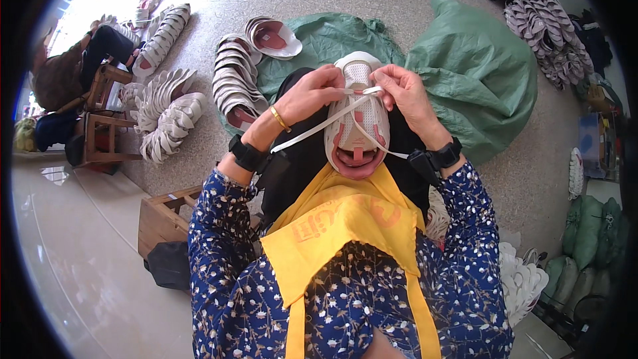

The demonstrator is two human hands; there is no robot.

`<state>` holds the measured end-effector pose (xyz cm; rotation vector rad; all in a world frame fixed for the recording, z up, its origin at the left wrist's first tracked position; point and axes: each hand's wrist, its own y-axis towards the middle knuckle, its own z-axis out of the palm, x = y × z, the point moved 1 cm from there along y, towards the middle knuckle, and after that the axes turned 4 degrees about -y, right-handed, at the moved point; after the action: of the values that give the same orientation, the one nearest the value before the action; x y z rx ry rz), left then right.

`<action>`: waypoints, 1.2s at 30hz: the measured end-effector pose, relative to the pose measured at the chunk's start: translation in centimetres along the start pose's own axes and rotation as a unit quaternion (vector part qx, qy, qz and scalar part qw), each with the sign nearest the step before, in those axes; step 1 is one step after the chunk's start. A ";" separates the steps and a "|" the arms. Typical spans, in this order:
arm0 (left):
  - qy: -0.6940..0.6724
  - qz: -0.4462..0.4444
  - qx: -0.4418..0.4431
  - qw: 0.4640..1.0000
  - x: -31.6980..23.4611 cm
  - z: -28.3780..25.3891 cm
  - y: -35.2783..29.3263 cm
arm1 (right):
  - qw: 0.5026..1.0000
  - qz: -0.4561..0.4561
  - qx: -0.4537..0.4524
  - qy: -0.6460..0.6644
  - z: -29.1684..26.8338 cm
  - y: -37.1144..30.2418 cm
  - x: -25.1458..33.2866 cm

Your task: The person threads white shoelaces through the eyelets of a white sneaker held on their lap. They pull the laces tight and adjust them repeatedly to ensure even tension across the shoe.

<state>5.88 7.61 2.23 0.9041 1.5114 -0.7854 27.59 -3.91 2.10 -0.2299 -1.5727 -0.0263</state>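
Shoe (pixel 345 134): white and pink, on the person's lap, toe pointing away, pink-lined opening toward the body.
Lace (pixel 312 131): white, crossing the shoe near the toe; one length slants down toward the left wrist, another toward the right wrist.
Left hand (pixel 308 98): at the shoe's left side, fingers pinching the lace; a gold bracelet (pixel 279 119) circles the wrist.
Right hand (pixel 410 98): at the shoe's right side, thumb and forefinger pinching the lace.
Apron (pixel 339 219): yellow, over a blue flowered top, its upper edge just beside the shoe's opening.
Shoe stack (pixel 232 76): pale, nested, curving on the left beyond the left hand.
Green sack (pixel 475 83): bulging, beyond the right hand.
Wooden stool (pixel 159 223): beside the left elbow.
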 end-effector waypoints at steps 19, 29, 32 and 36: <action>0.067 -0.008 -0.177 0.982 0.2 1.8 -0.4 | 0.999 -0.017 -0.050 0.000 0.2 -1.5 0.7; 0.095 0.040 -0.241 0.965 0.6 2.5 -0.4 | 0.915 -0.140 -0.086 -0.368 3.8 -7.7 5.2; 0.109 0.047 -0.244 0.963 0.1 2.7 -0.4 | 0.889 -0.178 -0.062 -0.418 4.6 -7.8 4.1; 0.207 0.143 -0.246 0.936 -0.9 2.8 -0.3 | 0.877 -0.184 -0.061 -0.439 4.5 -7.2 4.4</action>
<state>7.03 4.91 2.76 0.9059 1.7753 0.0144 21.97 -9.69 7.33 -0.0225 -2.5139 -0.3659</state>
